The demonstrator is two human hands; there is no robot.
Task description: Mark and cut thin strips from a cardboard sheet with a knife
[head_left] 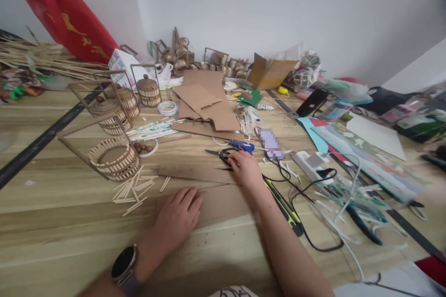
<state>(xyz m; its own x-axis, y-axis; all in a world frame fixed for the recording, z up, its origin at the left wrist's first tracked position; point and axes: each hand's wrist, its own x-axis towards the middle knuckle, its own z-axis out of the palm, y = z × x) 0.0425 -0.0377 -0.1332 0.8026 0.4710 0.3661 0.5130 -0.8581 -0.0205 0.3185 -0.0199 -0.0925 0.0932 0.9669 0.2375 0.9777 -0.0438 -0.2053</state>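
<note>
R hand (245, 167) was at the scissors (223, 153), mid-table just past the near cardboard (225, 204), fingers curled at the handles, cdn't tell if gripped. L hand (179, 216) lay flat on that cardboard, fingers nearly together, holding nada. Imo prob the tool-grabbing step; next move called for a solid hold. Count: 1 glue gun (242, 145) far side, 1 box cutter (284, 206) right, 4 handled baskets (120, 171) left.

I see a plain brown, flat cardboard sheet (225, 202), black-handled metal scissors (222, 153), a blue plastic glue gun (245, 146), a yellow-and-black utility knife (284, 205), and a gold-printed red bag (52, 14).
</note>
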